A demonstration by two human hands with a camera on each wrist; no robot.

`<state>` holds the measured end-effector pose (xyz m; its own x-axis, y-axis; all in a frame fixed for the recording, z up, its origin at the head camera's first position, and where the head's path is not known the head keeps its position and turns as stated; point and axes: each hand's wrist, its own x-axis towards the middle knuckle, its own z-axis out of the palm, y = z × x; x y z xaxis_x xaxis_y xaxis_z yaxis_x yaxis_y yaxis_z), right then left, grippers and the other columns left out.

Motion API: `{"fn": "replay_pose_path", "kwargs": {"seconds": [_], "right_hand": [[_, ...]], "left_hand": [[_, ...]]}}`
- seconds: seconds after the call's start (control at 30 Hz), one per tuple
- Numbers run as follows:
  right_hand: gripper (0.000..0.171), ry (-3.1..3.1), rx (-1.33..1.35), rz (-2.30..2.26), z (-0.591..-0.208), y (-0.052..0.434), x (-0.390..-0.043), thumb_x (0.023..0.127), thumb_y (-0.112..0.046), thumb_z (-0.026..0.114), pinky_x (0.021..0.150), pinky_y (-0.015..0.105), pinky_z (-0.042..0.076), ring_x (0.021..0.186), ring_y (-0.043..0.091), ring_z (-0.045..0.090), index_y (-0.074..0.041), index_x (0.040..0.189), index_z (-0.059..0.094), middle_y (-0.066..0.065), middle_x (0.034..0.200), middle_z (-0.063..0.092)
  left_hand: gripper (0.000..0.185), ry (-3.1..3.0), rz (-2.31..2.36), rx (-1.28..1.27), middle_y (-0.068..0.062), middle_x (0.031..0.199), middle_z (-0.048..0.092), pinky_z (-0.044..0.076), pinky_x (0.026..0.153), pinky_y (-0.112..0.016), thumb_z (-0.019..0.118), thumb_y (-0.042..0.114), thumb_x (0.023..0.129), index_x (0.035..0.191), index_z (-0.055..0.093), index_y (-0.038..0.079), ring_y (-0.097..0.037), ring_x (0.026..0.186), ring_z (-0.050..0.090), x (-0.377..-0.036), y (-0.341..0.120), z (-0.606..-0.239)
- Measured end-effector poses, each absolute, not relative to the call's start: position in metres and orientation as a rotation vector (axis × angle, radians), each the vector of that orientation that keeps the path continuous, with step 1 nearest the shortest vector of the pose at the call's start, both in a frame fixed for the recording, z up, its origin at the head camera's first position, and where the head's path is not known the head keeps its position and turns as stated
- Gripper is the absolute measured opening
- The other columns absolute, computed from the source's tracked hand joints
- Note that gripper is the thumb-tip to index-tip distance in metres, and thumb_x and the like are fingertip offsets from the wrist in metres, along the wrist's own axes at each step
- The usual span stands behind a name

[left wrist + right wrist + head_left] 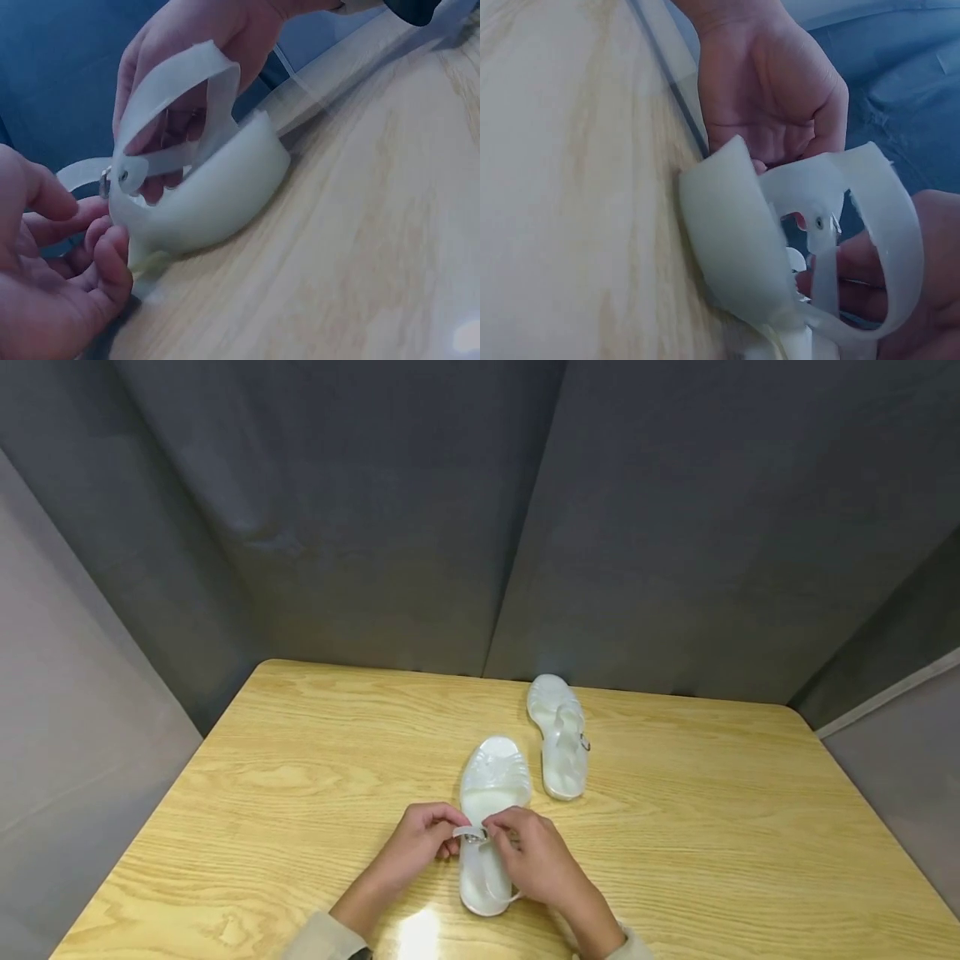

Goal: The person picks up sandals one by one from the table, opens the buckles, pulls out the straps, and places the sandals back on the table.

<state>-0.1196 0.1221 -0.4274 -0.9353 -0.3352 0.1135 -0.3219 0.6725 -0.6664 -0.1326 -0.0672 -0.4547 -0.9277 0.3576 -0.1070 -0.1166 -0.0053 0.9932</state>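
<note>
A translucent white sandal lies on the table with its toe pointing away from me. Its thin ankle strap arches above the heel, with a small metal buckle at the side. My left hand is at the left of the sandal, thumb and forefinger pinching the strap near its end. From the right, my right hand bends its fingers onto the strap beside the buckle; its fingertips are partly hidden behind the straps in the right wrist view. The heel cup stands on the wood between both wrists.
A second matching sandal lies farther back and to the right, its buckle on the right side. The wood-grain table reaches back to dark grey curtains. Paler panels flank it on the left and right.
</note>
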Motion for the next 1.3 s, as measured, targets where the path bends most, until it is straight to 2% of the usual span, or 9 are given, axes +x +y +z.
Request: {"fn": "replay_pose_path", "kwargs": {"seconds": [0.17, 0.37, 0.47, 0.67, 0.8, 1.07, 1.3], "right_hand": [[0.014, 2.771, -0.558, -1.158, -0.424, 0.126, -0.12, 0.092, -0.011, 0.058, 0.081, 0.042, 0.053, 0.098, 0.024, 0.064, -0.006, 0.097, 0.071, 0.006, 0.101, 0.069], [0.012, 2.781, -0.56, -1.168, -0.424, 0.125, -0.12, 0.091, -0.011, 0.059, 0.081, 0.04, 0.053, 0.095, 0.02, 0.064, -0.008, 0.093, 0.07, 0.002, 0.096, 0.069], [0.01, 2.775, -0.56, -1.183, -0.423, 0.125, -0.119, 0.092, -0.012, 0.059, 0.08, 0.038, 0.052, 0.094, 0.019, 0.064, -0.01, 0.092, 0.069, 0.0, 0.093, 0.068], [0.009, 2.766, -0.544, -1.215, -0.422, 0.123, -0.119, 0.092, -0.013, 0.059, 0.079, 0.035, 0.052, 0.092, 0.017, 0.063, -0.011, 0.092, 0.067, -0.002, 0.091, 0.066], [0.007, 2.758, -0.524, -1.231, -0.422, 0.122, -0.119, 0.091, -0.013, 0.059, 0.079, 0.034, 0.051, 0.09, 0.015, 0.062, -0.012, 0.092, 0.066, -0.003, 0.09, 0.066], [0.004, 2.68, -0.487, -1.277, -0.422, 0.125, -0.119, 0.09, -0.014, 0.061, 0.077, 0.031, 0.048, 0.085, 0.013, 0.058, -0.01, 0.091, 0.063, -0.005, 0.084, 0.062], [0.011, 2.653, -0.474, -1.303, -0.423, 0.126, -0.119, 0.087, -0.024, 0.067, 0.073, 0.028, 0.045, 0.086, 0.014, 0.056, -0.015, 0.088, 0.062, -0.005, 0.086, 0.061]], "left_hand": [[0.024, 2.044, 1.975, 0.273, -0.006, 0.074, 0.055, 0.044, 0.057, -0.02, 0.045, 0.002, 0.09, 0.099, 0.064, -0.009, -0.012, 0.065, 0.05, -0.13, -0.065, -0.445], [0.026, 2.166, 1.893, 0.365, -0.013, 0.084, 0.057, 0.044, 0.061, -0.023, 0.045, 0.006, 0.089, 0.099, 0.066, -0.005, -0.014, 0.07, 0.051, -0.127, -0.063, -0.436], [0.027, 2.198, 1.858, 0.394, -0.012, 0.087, 0.056, 0.045, 0.063, -0.024, 0.044, 0.007, 0.088, 0.099, 0.067, -0.003, -0.015, 0.072, 0.051, -0.126, -0.064, -0.435], [0.016, 2.349, 1.701, 0.494, -0.007, 0.091, 0.059, 0.045, 0.061, -0.021, 0.066, 0.015, 0.084, 0.097, 0.069, 0.006, -0.013, 0.071, 0.051, -0.125, -0.062, -0.437], [0.015, 2.371, 1.676, 0.501, -0.007, 0.092, 0.06, 0.045, 0.062, -0.022, 0.07, 0.018, 0.082, 0.094, 0.07, 0.008, -0.014, 0.072, 0.051, -0.125, -0.061, -0.439], [0.015, 2.313, 1.695, 0.479, -0.005, 0.086, 0.059, 0.046, 0.058, -0.021, 0.069, 0.007, 0.079, 0.092, 0.063, 0.003, -0.011, 0.068, 0.053, -0.124, -0.062, -0.437], [0.017, 2.305, 1.678, 0.511, -0.006, 0.086, 0.055, 0.043, 0.057, -0.02, 0.069, 0.004, 0.077, 0.092, 0.062, 0.005, -0.012, 0.068, 0.048, -0.123, -0.061, -0.435]]}}
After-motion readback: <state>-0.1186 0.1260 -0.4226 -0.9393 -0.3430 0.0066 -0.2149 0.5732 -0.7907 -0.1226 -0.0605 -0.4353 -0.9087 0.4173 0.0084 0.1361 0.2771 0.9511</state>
